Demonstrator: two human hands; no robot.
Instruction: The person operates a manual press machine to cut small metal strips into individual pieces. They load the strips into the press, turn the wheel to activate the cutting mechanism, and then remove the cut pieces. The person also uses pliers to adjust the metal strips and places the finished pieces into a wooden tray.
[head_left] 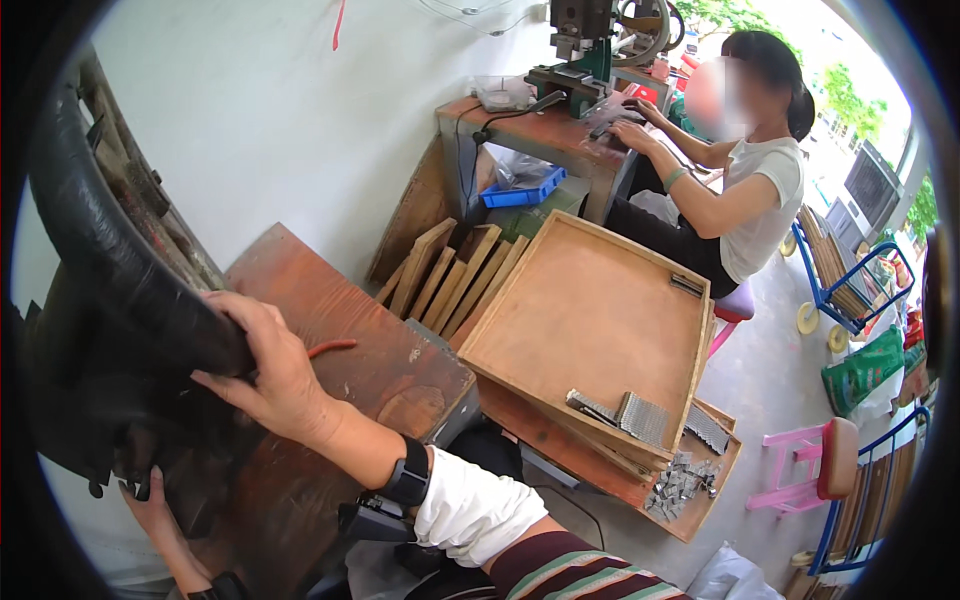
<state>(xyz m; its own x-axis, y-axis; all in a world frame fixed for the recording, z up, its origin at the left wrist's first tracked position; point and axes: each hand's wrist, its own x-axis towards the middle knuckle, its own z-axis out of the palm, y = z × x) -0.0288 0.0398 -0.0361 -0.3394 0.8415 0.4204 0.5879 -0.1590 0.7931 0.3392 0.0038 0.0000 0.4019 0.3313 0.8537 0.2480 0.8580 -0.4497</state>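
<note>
I read the black rim (112,240) at left of frame — long axis sloping down-right, lower end within the nearer right hand's (278,375) clamped fingers. Left hand (156,510), lower left, sits below; its finger closure I cannot tell.

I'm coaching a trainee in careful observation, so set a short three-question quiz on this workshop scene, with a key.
1. Which of the camera wearer's hands is on the thick black rim?
A) left
B) right
C) neither
2. True or false: metal strips lie in the large wooden tray.
3. Fill in: the unoccupied pink-legged stool has a ____ seat.

Key:
1. B, the right hand
2. True
3. reddish-brown
</note>
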